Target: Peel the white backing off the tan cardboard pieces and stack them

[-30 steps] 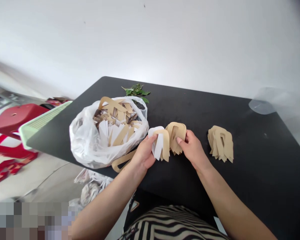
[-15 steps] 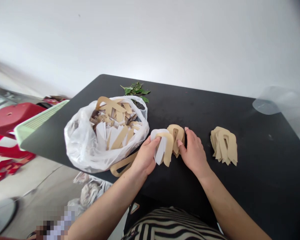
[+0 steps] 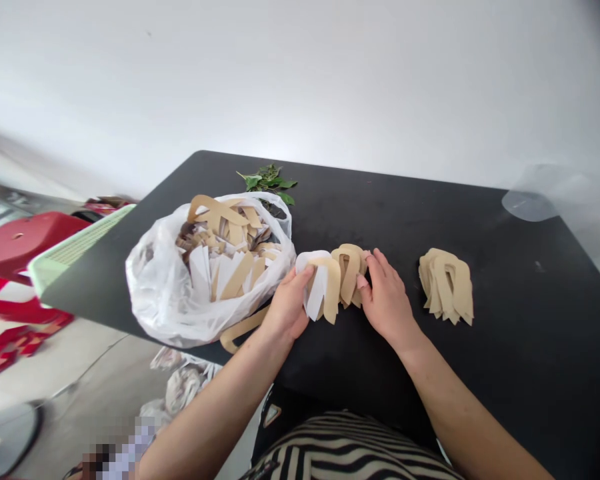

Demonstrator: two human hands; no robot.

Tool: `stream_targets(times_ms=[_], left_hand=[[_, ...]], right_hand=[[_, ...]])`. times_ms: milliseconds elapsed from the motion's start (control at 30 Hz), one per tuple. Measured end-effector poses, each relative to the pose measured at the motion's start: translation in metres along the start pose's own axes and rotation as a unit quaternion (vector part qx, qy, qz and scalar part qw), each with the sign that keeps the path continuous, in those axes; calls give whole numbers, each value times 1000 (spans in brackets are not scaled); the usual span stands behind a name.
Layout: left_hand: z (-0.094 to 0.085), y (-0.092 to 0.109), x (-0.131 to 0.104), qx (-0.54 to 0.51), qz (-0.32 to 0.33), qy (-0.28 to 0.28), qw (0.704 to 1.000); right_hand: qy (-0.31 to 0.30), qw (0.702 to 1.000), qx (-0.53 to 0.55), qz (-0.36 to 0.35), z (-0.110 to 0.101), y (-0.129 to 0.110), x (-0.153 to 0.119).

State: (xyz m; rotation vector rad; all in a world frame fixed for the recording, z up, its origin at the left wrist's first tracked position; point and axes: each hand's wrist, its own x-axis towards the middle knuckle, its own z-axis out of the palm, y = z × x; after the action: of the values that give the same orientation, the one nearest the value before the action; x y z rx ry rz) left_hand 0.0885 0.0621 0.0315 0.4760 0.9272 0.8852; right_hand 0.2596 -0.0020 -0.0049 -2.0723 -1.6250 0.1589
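Observation:
My left hand [image 3: 289, 303] is closed on a few U-shaped paper pieces [image 3: 332, 283], white and tan, with the thumb on top. My right hand [image 3: 387, 297] rests at the right edge of a small stack of tan U-shaped pieces [image 3: 349, 267], fingers apart, the fingertips touching the stack. Farther right a second stack of tan pieces [image 3: 447, 283] lies on the black table [image 3: 505, 320]. Just left of my left hand stands an open white plastic bag [image 3: 153, 293] full of tan and white paper pieces [image 3: 235, 277].
Green leaves [image 3: 273, 180] lie behind the bag, and a loose tan piece [image 3: 240, 330] is at its front. A clear plastic item [image 3: 530, 203] sits at the back right. A green basket [image 3: 75, 250] and red stool [image 3: 25, 247] are at the left.
Both hands are nearly where they were, with the same pieces in my left hand. The view has shifted slightly.

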Motion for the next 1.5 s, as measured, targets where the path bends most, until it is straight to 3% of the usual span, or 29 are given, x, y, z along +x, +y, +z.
stream_targets(times_ms=[167, 400, 600, 733, 967, 1067, 1200, 1267, 1400, 1500], left_hand=[[-1, -5, -5, -18, -10, -15, 1000], [9, -10, 3, 26, -13, -47, 998], [4, -3, -25, -41, 7, -25, 999], [2, -7, -46, -86, -38, -32, 995], [-2, -16, -62, -139, -110, -42, 983], [-5, -15, -66, -157, -121, -44, 979], [-7, -15, -72, -163, -119, -34, 979], [-5, -18, -76, -156, -115, -35, 980], [2, -24, -83, -137, -108, -60, 983], [5, -27, -88, -137, -122, -74, 980]], right_hand=[[-34, 996, -9, -78, 1, 0, 4], [-67, 994, -72, -43, 22, -5, 7], [-44, 997, -7, -63, 17, 4, 11], [-24, 996, 62, -58, 11, 10, 16], [-33, 997, 65, 2, 7, 10, 15], [15, 996, 70, -50, -2, 13, 13], [125, 979, 87, -136, -32, 3, 2], [112, 977, 134, -124, -48, -8, -8], [-4, 970, 225, -87, -66, -27, -28], [-1, 968, 239, -78, -68, -27, -39]])
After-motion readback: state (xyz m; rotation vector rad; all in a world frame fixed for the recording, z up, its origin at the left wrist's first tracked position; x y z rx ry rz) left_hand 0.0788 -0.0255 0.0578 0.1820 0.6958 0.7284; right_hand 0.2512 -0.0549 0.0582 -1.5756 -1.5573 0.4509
